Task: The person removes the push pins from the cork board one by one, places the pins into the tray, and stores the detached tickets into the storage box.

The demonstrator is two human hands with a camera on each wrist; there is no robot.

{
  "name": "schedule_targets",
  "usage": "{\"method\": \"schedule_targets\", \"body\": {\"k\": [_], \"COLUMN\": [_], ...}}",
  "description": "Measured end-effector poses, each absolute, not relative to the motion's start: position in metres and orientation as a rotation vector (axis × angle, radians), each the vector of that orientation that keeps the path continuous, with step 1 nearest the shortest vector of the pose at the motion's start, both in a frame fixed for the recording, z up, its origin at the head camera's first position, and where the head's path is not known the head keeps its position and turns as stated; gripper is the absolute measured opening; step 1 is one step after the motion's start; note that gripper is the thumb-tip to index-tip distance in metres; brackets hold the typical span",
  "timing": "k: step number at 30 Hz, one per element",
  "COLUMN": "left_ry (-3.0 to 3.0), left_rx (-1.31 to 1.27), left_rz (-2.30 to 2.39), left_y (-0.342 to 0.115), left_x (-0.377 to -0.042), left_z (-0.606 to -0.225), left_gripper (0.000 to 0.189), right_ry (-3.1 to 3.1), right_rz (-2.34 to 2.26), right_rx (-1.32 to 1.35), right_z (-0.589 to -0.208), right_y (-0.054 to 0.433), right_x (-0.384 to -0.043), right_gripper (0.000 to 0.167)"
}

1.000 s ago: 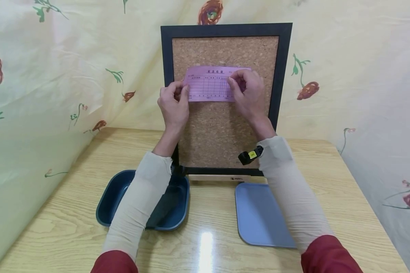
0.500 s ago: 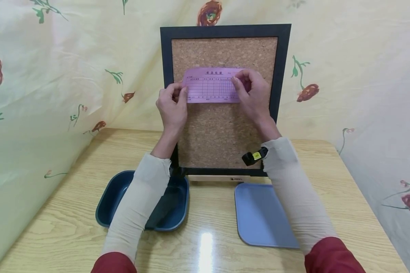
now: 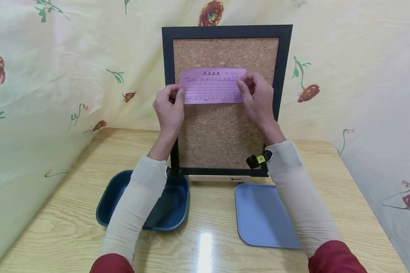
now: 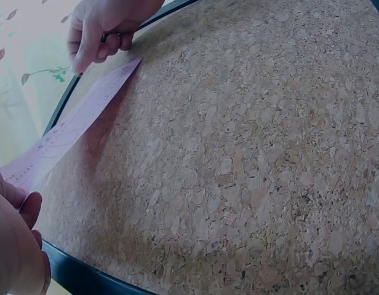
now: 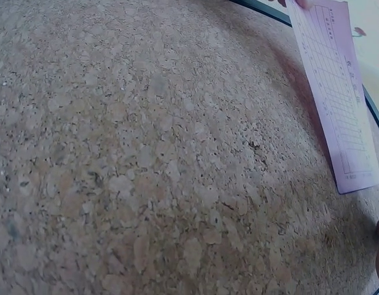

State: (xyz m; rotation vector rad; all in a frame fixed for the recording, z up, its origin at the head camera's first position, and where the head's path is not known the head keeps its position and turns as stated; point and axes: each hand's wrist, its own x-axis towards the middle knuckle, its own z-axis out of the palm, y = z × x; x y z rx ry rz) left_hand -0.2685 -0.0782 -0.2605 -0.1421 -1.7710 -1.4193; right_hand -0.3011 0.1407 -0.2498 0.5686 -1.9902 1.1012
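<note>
Slip [image 3: 208, 89], pink and printed with a grid, is held in front of the board [image 3: 222, 136], at the far side of the scene; its lower edge stands off the cork in both wrist views. The left hand [image 3: 169, 112] pinches the slip's left end. The right hand [image 3: 259, 98], fingers bent, is at the right end; the wrist views show it just beside the slip, and whether it pinches anything cannot be told. With no fastener visible, the likeliest fault is a fall or sideways swing, caused by a loosened left pinch. A bump from the right fingers could crease the right end. A dropped slip might land near the bin [image 3: 186, 204], left, or the tray [image 3: 261, 214], right.
</note>
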Motion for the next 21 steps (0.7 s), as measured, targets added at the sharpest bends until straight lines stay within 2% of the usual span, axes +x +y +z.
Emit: {"method": "schedule_targets", "body": {"k": [21], "left_ry": [-1.760], "left_rx": [-0.144], "left_rz": [-1.446], "left_y": [-0.086], "left_x": [-0.265], "left_z": [-0.264], "left_gripper": [0.017], "right_ry": [-1.971], "right_rz": [1.111], "right_rx": [0.609], "right_z": [-0.255], "right_y": [0.156], "right_x": [-0.300], "right_gripper": [0.024]}}
